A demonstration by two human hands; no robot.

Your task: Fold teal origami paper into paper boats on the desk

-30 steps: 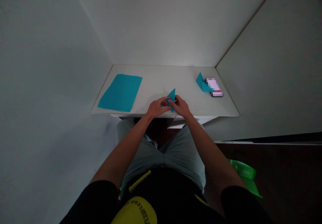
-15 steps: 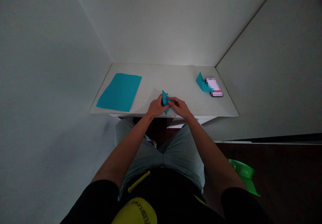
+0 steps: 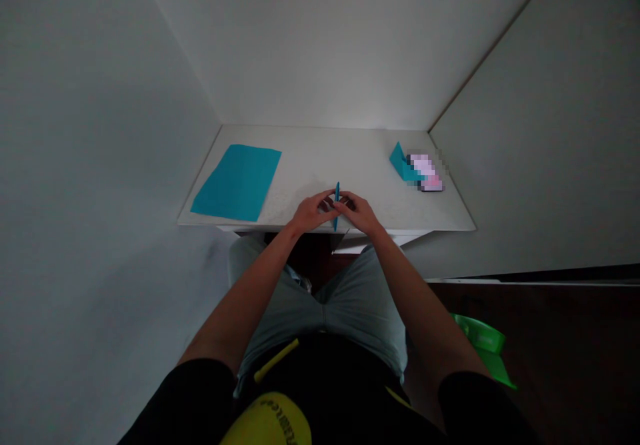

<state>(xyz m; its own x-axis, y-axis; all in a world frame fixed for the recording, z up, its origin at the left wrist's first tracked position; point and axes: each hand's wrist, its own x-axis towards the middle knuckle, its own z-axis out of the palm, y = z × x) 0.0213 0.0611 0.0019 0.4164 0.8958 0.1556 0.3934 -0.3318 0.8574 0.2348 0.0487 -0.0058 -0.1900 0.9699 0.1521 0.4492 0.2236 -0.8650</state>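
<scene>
Your left hand [image 3: 310, 212] and right hand [image 3: 361, 213] each pinch the small folded teal paper piece [image 3: 337, 196], edge-up, at 6 o'clock on the white worktop [image 3: 325, 155]. Grip near the crease so the layers line up. The flat teal paper sheet [image 3: 237, 182] lies at 10 o'clock.

- Your folded teal paper [image 3: 337, 197] now stands edge-on, a thin upright sliver. A second ago it showed you a broad triangular face, and half a second ago it leaned to the left.
- Your left hand [image 3: 309, 213] and right hand [image 3: 361, 214] now press it from either side, with the fingertips almost meeting.
</scene>
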